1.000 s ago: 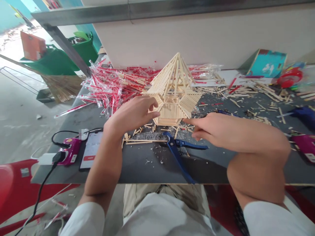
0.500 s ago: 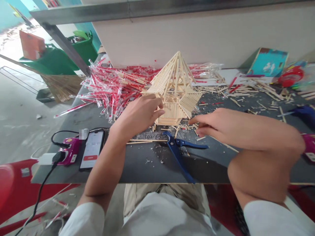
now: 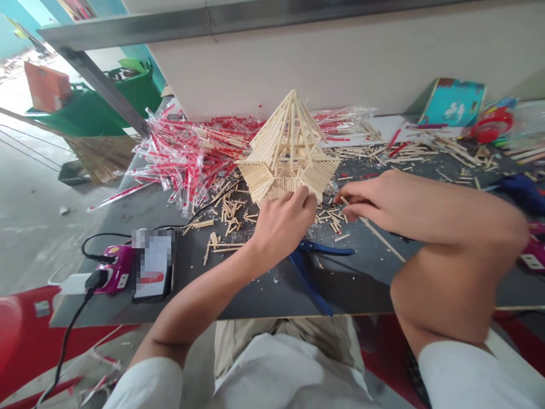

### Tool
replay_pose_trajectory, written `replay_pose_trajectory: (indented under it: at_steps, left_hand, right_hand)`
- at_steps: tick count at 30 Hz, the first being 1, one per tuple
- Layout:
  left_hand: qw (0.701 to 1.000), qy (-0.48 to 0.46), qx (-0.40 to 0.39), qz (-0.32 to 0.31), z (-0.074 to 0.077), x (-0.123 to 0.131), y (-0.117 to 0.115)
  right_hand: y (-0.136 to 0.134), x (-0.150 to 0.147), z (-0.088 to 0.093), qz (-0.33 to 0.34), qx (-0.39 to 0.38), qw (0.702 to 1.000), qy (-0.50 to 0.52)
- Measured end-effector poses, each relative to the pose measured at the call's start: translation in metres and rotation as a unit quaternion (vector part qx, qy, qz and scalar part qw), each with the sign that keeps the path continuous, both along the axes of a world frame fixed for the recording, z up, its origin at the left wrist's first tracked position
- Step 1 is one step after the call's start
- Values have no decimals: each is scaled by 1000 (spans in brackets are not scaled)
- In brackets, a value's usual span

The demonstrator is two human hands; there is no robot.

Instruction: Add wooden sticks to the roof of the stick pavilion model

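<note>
Pale wall (image 3: 340, 68) rose behind a dark worktable (image 3: 255, 301) strewn with short stick offcuts (image 3: 232, 213). At its middle stood a wooden-stick model (image 3: 271, 132) with a peaked roof, directly ahead of the wearer. On the left hand (image 3: 289, 218) the fingers were curled down over the model's front edge, their tips out of sight, so whether they pinched or merely pressed could not be told; the placing suggested steadying. On the right hand (image 3: 377, 199), just beside the model, thumb and forefinger appeared to pinch a thin wooden stick (image 3: 385, 240) close to one end, probably for finer control of that short tip.

The stick's long axis slanted across the table: the pinched end pointed toward the model, the longer length ran back toward the wearer and rightward. The model's own axis stood upright, apex up.

Nearer the wearer, a blue-handled cutter (image 3: 313, 287) lay partly under the left hand, presumably left within easy reach. Farther left, a phone (image 3: 152, 275) rested beside a magenta power adapter (image 3: 117, 270), and red-and-clear plastic wrappers (image 3: 187, 147) were heaped beyond, perhaps pushed aside for working space.
</note>
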State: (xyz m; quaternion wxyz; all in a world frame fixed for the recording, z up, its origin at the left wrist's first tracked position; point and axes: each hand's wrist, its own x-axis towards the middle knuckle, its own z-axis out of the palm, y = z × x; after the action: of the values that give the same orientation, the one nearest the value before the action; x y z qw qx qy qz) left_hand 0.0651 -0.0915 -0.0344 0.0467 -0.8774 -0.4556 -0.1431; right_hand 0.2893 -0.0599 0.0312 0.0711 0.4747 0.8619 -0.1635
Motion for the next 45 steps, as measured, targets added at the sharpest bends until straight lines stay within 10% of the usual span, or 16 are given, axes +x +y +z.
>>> replay_pose_trajectory:
  at_steps: [18,28,35,45]
  left_hand:
    - [995,51,88,1,11,-1,-12]
    - [964,21,-114,-238,0,20,-49]
    - [988,114,-105,26,-6,25,-46]
    - [989,107,-80,59,-28,35,-31]
  right_hand:
    - [-1,-2,8,-4,15,1000,-13]
    - [3,14,2,-42,35,999,-4]
    - [3,14,0,-49,41,998,-2]
    - [0,5,2,-63,29,997,-19]
